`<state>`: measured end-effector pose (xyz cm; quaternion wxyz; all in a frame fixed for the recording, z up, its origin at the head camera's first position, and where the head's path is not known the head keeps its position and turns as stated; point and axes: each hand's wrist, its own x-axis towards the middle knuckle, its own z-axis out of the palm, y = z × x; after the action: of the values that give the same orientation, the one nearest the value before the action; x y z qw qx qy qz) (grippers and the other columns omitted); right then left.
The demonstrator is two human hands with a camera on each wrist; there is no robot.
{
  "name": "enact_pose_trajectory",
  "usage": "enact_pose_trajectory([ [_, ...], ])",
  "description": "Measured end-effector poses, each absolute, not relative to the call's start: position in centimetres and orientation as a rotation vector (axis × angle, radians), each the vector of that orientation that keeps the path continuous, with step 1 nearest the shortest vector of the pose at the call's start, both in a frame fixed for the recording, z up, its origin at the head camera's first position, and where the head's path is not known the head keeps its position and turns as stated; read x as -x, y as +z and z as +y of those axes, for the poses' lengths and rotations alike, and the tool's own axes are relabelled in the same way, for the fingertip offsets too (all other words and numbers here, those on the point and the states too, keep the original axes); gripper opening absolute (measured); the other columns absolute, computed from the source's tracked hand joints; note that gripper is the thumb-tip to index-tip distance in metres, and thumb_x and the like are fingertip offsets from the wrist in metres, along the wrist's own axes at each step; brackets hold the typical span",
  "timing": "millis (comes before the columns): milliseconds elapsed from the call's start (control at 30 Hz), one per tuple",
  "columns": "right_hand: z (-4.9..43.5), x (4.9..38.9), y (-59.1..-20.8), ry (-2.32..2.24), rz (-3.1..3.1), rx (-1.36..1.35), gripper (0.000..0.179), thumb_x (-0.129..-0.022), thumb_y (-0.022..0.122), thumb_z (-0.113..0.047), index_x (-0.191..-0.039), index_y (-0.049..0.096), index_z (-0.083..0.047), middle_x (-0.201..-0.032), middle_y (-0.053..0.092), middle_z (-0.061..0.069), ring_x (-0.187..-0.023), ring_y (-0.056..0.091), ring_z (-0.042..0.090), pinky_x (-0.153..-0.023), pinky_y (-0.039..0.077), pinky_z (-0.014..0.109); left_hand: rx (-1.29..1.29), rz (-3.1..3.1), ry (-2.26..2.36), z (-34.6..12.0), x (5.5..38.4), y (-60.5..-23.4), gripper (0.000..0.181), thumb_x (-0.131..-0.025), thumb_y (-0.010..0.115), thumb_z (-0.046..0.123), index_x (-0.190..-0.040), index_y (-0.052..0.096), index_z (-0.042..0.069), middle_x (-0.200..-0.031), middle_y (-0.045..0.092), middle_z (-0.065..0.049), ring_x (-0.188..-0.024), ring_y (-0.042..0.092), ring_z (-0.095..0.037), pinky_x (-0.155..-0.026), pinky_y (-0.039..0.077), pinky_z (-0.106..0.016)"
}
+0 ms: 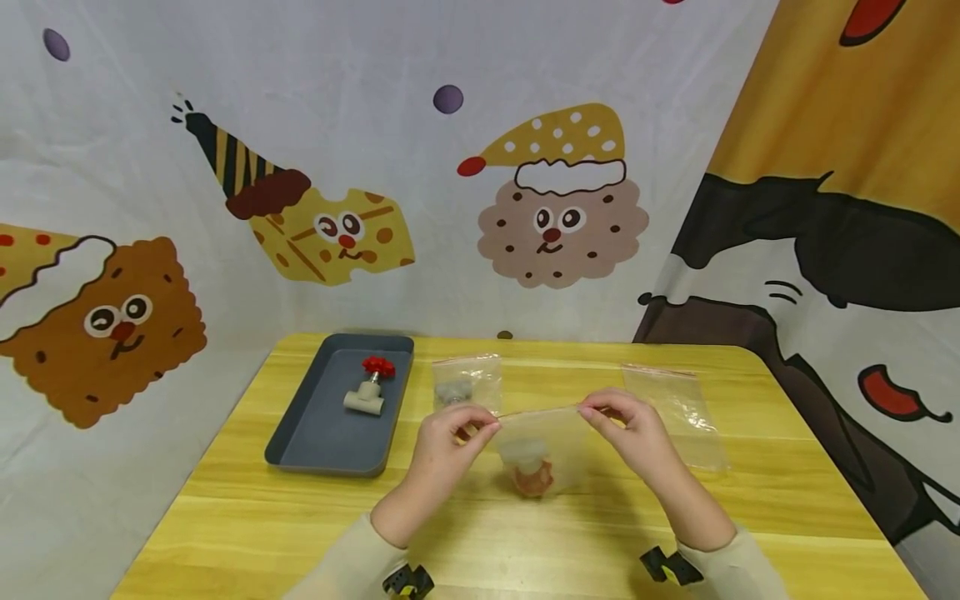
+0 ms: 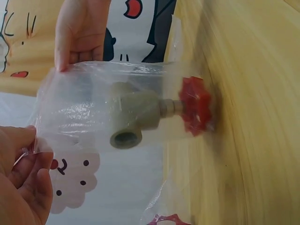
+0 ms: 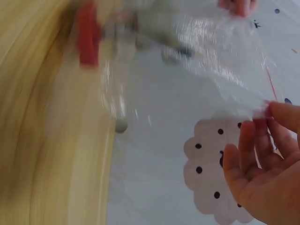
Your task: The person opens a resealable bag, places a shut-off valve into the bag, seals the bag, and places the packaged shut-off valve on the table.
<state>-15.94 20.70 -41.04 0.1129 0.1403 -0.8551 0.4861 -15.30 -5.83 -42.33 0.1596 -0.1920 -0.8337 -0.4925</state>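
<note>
A clear zip bag hangs upright over the table between both hands. My left hand pinches its top left corner between thumb and fingers. The top right corner is pinched by my right hand, and the top edge is stretched between them. Inside lies a beige pipe valve with a red handwheel; the wheel is at the bottom of the bag, close over the wood. In the right wrist view the bag and valve are blurred.
A grey tray at the left holds another beige valve with a red handwheel. Behind my left hand lies a second zip bag with a valve in it. A flat zip bag lies on the wooden table at the right.
</note>
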Motion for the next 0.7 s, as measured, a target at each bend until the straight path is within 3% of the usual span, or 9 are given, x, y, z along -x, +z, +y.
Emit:
enact_pose_trajectory([
  [300,19.5,15.5,-39.6,1.808,-2.341,-0.183,0.025,-0.092,0.063,-0.017,-0.1,0.066,0.006,-0.087,0.064,-0.013,-0.081,0.06,0.004,-0.071,0.05,0.02,0.57,-2.381,-1.473,-5.5,15.1,-42.6,0.007,-0.084,0.071,0.026,-0.086,0.073,0.019,-0.089,0.069,0.01,-0.078,0.061,-0.002,-0.062,0.053,-0.019],
  [700,19.5,15.3,-39.0,1.808,-2.392,-0.102,0.026,-0.09,0.065,-0.018,-0.101,0.068,0.005,-0.087,0.065,-0.014,-0.083,0.059,0.004,-0.073,0.05,0.019,0.551,-2.35,-1.557,-5.3,15.1,-43.2,0.009,-0.082,0.072,0.026,-0.084,0.073,0.017,-0.085,0.07,0.009,-0.077,0.062,-0.004,-0.062,0.055,-0.023],
])
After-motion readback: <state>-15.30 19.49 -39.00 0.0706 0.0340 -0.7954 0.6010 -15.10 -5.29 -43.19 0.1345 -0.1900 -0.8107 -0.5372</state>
